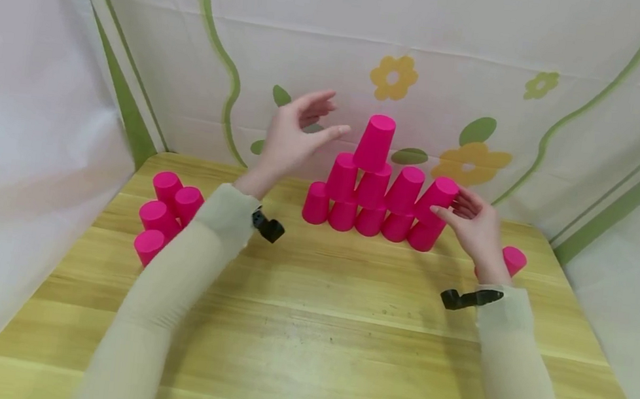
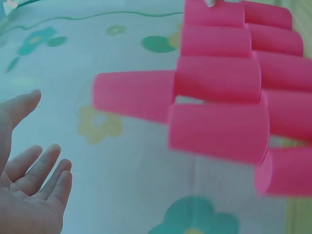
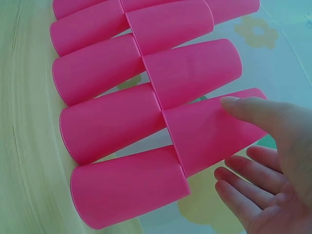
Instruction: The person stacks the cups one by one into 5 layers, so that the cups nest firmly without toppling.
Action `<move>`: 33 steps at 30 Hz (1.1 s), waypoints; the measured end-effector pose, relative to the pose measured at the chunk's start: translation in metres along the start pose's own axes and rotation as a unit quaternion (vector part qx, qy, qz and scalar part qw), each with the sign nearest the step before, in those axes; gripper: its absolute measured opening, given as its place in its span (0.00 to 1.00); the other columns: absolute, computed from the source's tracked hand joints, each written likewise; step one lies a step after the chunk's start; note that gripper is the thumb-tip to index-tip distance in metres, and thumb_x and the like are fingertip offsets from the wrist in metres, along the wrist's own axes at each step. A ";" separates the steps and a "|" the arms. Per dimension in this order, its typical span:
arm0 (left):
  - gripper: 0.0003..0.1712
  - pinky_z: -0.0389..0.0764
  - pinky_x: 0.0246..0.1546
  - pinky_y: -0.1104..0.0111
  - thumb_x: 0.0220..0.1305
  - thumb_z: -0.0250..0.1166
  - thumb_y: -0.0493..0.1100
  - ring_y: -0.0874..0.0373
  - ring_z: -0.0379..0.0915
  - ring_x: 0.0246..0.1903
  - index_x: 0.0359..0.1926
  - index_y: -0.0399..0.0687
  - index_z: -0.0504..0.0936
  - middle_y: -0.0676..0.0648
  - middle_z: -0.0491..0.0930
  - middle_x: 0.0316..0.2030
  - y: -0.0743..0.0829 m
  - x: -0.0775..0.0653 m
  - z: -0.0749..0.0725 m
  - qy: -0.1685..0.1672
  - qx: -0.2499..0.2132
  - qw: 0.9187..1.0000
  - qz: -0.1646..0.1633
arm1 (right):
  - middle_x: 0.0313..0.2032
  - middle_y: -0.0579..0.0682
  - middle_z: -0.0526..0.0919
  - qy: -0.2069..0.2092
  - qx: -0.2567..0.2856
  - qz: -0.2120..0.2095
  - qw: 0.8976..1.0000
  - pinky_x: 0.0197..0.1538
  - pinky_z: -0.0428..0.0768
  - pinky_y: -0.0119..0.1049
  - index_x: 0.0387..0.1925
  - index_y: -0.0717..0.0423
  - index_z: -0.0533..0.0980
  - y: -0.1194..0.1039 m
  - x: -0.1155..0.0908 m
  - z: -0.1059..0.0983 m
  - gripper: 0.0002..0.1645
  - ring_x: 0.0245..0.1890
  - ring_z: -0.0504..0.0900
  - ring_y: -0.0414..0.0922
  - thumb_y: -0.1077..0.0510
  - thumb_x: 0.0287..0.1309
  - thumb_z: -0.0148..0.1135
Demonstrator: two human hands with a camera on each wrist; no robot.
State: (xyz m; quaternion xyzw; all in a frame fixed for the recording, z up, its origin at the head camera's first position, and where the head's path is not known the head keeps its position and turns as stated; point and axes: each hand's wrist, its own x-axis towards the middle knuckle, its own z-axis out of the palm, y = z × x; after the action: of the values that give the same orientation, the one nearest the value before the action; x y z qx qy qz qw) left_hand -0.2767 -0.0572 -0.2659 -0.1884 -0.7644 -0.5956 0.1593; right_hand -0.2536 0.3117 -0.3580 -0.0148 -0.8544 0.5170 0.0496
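Pink cups stand upside down in a stacked wall: a bottom row of several cups (image 1: 369,221), a second row (image 1: 404,190) above, and a single top cup (image 1: 374,143) toward the left. My left hand (image 1: 295,127) is raised left of the top cup, thumb and fingers spread, with a gap between hand and cup in the left wrist view. At the wall's right end, my right hand (image 1: 473,227) is beside the second row's end cup (image 3: 214,129). Its thumb (image 3: 243,109) lies over that cup's side, while the fingers extend loosely beside it.
Several more pink cups (image 1: 158,215) stand at the left of the wooden table (image 1: 303,349), partly behind my left sleeve. Another pink cup (image 1: 514,260) is partly hidden by my right wrist. A white curtain (image 1: 319,2) with flower prints hangs behind the wall of cups.
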 end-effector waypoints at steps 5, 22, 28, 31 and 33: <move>0.34 0.71 0.63 0.68 0.61 0.76 0.39 0.59 0.75 0.57 0.67 0.42 0.76 0.45 0.81 0.56 0.012 -0.020 -0.038 0.024 0.013 0.999 0.022 | 0.67 0.55 0.73 0.004 0.001 -0.003 1.000 0.63 0.74 0.37 0.77 0.53 0.61 0.004 -0.001 -0.003 0.53 0.65 0.74 0.52 0.42 0.58 0.75; 0.34 0.72 0.62 0.68 0.63 0.75 0.44 0.56 0.74 0.59 0.69 0.50 0.76 0.44 0.79 0.60 -0.042 -0.120 -0.148 0.124 0.114 0.982 -0.086 | 0.67 0.55 0.74 0.011 0.003 -0.028 1.000 0.60 0.75 0.28 0.75 0.51 0.65 0.008 -0.011 -0.009 0.48 0.65 0.74 0.54 0.46 0.59 0.75; 0.39 0.67 0.67 0.64 0.65 0.72 0.53 0.48 0.68 0.64 0.73 0.50 0.70 0.44 0.74 0.66 -0.070 -0.153 -0.177 0.118 0.153 0.963 -0.189 | 0.68 0.55 0.74 0.017 -0.007 -0.028 0.999 0.59 0.74 0.26 0.76 0.52 0.65 0.008 -0.019 -0.016 0.48 0.66 0.73 0.53 0.47 0.59 0.75; 0.40 0.66 0.67 0.61 0.65 0.72 0.52 0.46 0.68 0.64 0.74 0.46 0.69 0.40 0.73 0.66 -0.084 -0.167 -0.187 0.110 0.160 0.958 -0.212 | 0.68 0.56 0.73 0.026 -0.010 -0.029 0.999 0.58 0.74 0.24 0.75 0.52 0.65 0.008 -0.023 -0.020 0.47 0.66 0.73 0.53 0.47 0.59 0.75; 0.41 0.67 0.68 0.59 0.65 0.72 0.52 0.44 0.68 0.63 0.74 0.44 0.68 0.38 0.73 0.66 -0.091 -0.174 -0.192 0.101 0.168 0.955 -0.221 | 0.67 0.57 0.74 0.032 -0.011 -0.035 0.999 0.58 0.74 0.24 0.75 0.53 0.66 0.009 -0.026 -0.024 0.47 0.66 0.74 0.53 0.48 0.58 0.76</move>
State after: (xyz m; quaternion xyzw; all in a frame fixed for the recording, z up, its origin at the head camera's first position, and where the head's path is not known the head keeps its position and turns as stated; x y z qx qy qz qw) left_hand -0.1636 -0.2810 -0.3787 0.0760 -0.8558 -0.4950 0.1298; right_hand -0.2255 0.3345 -0.3568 -0.0019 -0.8579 0.5050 0.0946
